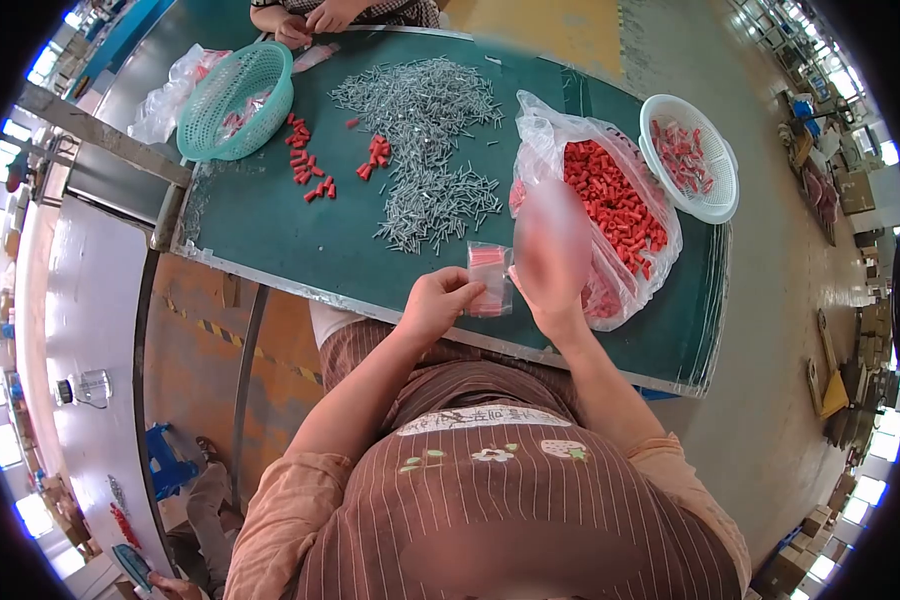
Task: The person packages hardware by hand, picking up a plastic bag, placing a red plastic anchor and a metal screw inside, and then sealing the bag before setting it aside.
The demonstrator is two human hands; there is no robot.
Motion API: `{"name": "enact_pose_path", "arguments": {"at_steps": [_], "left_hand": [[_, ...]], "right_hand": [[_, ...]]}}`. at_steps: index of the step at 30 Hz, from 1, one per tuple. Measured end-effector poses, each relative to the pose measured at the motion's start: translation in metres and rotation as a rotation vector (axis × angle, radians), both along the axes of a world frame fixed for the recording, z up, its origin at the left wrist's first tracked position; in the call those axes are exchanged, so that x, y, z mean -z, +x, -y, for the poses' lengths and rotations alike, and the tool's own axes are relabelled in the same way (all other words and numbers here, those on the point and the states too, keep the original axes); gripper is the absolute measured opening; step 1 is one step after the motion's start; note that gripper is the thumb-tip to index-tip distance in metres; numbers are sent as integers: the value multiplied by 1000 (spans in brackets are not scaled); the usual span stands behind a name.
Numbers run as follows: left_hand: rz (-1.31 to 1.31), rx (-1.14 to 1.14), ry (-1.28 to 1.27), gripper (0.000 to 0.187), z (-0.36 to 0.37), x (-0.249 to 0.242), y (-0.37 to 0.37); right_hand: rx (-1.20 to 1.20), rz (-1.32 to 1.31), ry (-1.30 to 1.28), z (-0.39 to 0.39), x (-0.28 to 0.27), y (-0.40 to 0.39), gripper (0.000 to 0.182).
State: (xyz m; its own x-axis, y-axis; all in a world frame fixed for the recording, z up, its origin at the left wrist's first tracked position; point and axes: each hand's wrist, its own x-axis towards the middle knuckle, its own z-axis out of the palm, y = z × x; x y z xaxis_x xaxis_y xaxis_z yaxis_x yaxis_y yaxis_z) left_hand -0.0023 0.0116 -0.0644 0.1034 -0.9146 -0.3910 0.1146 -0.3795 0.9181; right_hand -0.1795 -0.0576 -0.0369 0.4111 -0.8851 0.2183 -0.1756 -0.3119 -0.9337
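My left hand (pixel 436 304) pinches a small clear plastic bag (pixel 487 272) with red print, thumb on its face, near the table's front edge. My right hand (pixel 554 295) is at the bag's right side; its fingers are blurred, so I cannot see whether they grip it. Just beyond the right hand lies a large clear plastic sack (pixel 660 282), full of short red plastic pieces (pixel 610 195). Past the small bag, grey metal screws (pixel 435 205) are heaped on the green table (pixel 270 225). A few loose red pieces (pixel 310 165) lie to the left of the heap.
A white basket (pixel 728 185) with small filled bags stands at the table's right edge. At the far left is a green basket (pixel 270 115) with bags inside. Another person's hands (pixel 315 22) are at the far edge. A metal rail (pixel 100 130) runs along the left.
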Motion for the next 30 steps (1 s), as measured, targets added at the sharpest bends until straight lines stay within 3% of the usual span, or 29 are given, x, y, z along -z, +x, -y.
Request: {"name": "enact_pose_path", "arguments": {"at_steps": [1,4,6,9,11,15,18,22,26,27,30], "left_hand": [[-20,-3,-5,16,0,-3,1],[-91,-16,-10,17,0,-8,4],[-154,-29,1,18,0,-3,7],[-525,-239,57,18,2,-4,10],[-598,-341,89,15,2,-10,13],[-700,-423,53,14,4,-11,13],[-697,-321,55,13,4,-10,8],[-800,-341,71,12,2,-13,0],[-790,-269,85,17,0,-10,2],[-740,-308,134,26,-1,-15,1],[-166,-459,33,37,-3,-17,-8]], "right_hand": [[-49,-21,-12,3,-9,3,42],[-213,-132,270,21,-1,5,39],[-182,-42,345,27,7,10,35],[-144,98,466,23,-4,15,31],[-144,144,545,15,-10,16,30],[-202,163,597,-4,-9,21,25],[-104,77,543,-3,3,24,19],[-20,227,601,-6,-1,24,10],[-36,241,559,-1,-6,17,8],[-43,198,528,2,-5,13,8],[-66,144,519,5,-6,5,8]]}}
